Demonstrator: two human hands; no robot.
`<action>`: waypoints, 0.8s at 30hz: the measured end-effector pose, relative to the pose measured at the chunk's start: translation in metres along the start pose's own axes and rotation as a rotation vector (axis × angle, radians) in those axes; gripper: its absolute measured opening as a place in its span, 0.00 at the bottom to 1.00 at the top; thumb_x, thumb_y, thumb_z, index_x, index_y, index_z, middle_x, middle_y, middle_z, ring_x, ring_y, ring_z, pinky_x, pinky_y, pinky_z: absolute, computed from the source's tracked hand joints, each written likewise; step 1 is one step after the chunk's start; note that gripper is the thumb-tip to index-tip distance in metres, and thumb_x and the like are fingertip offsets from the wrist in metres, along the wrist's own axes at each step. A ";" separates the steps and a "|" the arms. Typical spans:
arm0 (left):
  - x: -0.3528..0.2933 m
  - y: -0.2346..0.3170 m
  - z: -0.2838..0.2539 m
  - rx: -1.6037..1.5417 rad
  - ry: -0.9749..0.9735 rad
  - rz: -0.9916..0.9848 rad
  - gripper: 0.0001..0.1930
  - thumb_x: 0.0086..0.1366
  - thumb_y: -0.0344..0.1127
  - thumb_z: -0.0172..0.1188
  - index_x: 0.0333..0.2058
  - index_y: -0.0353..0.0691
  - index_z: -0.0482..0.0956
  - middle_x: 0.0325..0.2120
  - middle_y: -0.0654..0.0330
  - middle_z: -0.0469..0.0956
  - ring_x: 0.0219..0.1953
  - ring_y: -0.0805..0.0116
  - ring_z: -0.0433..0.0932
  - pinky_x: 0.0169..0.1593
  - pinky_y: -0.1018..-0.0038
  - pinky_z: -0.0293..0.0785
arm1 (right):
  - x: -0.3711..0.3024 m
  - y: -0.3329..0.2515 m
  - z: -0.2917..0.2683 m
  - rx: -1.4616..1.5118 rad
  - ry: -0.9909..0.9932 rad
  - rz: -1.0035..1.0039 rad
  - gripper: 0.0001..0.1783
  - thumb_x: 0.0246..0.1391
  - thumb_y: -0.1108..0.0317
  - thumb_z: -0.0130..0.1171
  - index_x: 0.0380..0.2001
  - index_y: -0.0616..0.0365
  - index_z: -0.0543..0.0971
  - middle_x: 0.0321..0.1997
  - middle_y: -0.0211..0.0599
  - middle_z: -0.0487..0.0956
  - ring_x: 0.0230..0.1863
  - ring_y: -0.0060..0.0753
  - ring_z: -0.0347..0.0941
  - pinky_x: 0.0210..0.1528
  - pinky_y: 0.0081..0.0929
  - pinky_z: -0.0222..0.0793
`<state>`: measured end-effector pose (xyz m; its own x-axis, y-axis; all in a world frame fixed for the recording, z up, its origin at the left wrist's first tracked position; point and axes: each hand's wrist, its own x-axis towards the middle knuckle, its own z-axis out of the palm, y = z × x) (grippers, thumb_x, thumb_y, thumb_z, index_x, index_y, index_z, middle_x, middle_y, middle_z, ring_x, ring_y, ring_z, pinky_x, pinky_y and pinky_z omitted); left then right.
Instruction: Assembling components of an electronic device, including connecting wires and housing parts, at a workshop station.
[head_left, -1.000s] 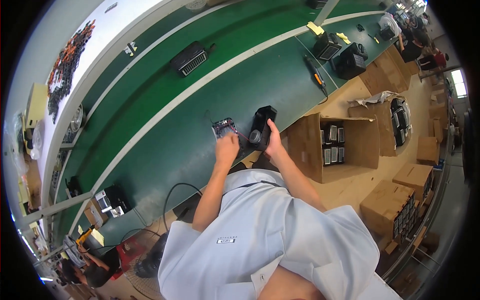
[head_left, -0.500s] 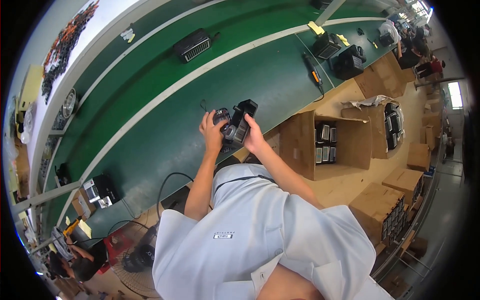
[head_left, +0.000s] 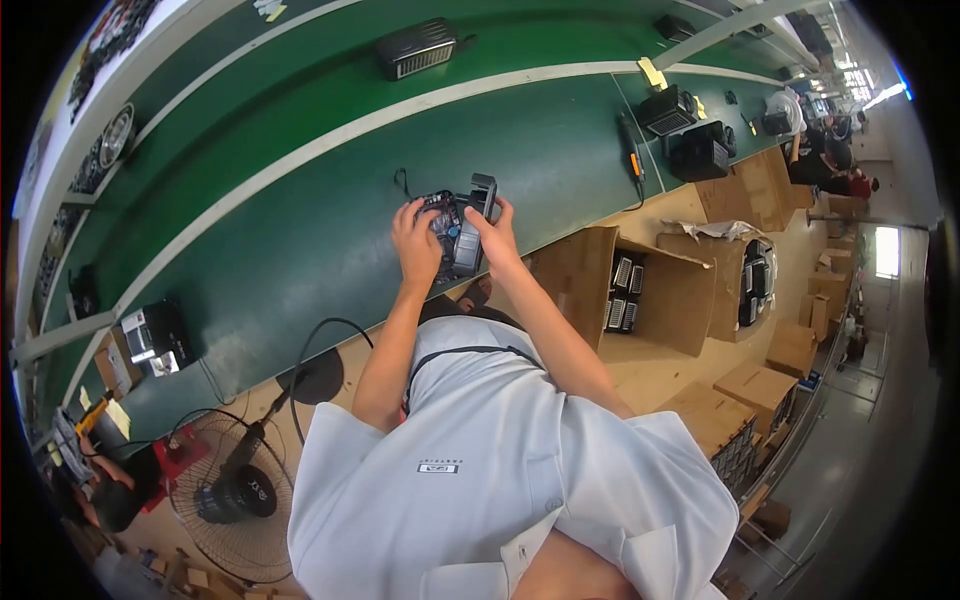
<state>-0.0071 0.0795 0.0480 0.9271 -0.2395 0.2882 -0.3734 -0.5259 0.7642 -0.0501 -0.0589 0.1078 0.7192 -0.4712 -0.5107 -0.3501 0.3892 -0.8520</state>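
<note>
Black shell (head_left: 467,252) closer to circuit-filled half (head_left: 447,216) than earlier, both just above frame centre, over green bench (head_left: 300,250). Left hand (head_left: 413,240) clamped on half from left, likely steadying it; right hand (head_left: 496,238) clamped round shell, thumb inward, likely controlling tilt.

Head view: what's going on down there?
The person's left hand is on a part with exposed circuitry; the right hand holds a black casing close beside it, over the green bench. The two aren't closed together. A black and orange tool lies farther right on the bench.
</note>
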 end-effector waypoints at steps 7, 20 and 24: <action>-0.005 -0.002 0.008 -0.195 0.159 -0.181 0.23 0.60 0.21 0.52 0.55 0.40 0.72 0.58 0.48 0.70 0.63 0.47 0.64 0.66 0.55 0.57 | 0.008 0.009 0.013 -0.500 0.046 -0.104 0.50 0.51 0.55 0.70 0.66 0.64 0.51 0.53 0.57 0.74 0.51 0.43 0.76 0.54 0.35 0.71; -0.006 -0.040 -0.002 -0.586 -0.063 -0.265 0.25 0.60 0.26 0.59 0.57 0.44 0.72 0.59 0.50 0.66 0.63 0.51 0.63 0.67 0.61 0.58 | 0.016 0.016 0.012 -0.720 -0.045 -0.315 0.52 0.48 0.50 0.70 0.65 0.67 0.54 0.52 0.62 0.71 0.52 0.57 0.73 0.55 0.41 0.70; -0.003 -0.042 -0.007 -0.692 -0.089 -0.320 0.24 0.59 0.27 0.62 0.56 0.46 0.73 0.58 0.51 0.65 0.64 0.50 0.62 0.66 0.62 0.59 | 0.009 0.002 0.003 -0.453 -0.117 -0.113 0.47 0.56 0.51 0.67 0.68 0.59 0.53 0.50 0.50 0.73 0.50 0.39 0.73 0.52 0.34 0.71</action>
<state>0.0065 0.1080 0.0187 0.9698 -0.2418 -0.0329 0.0447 0.0435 0.9981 -0.0421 -0.0602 0.1018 0.8212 -0.3888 -0.4176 -0.4733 -0.0553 -0.8792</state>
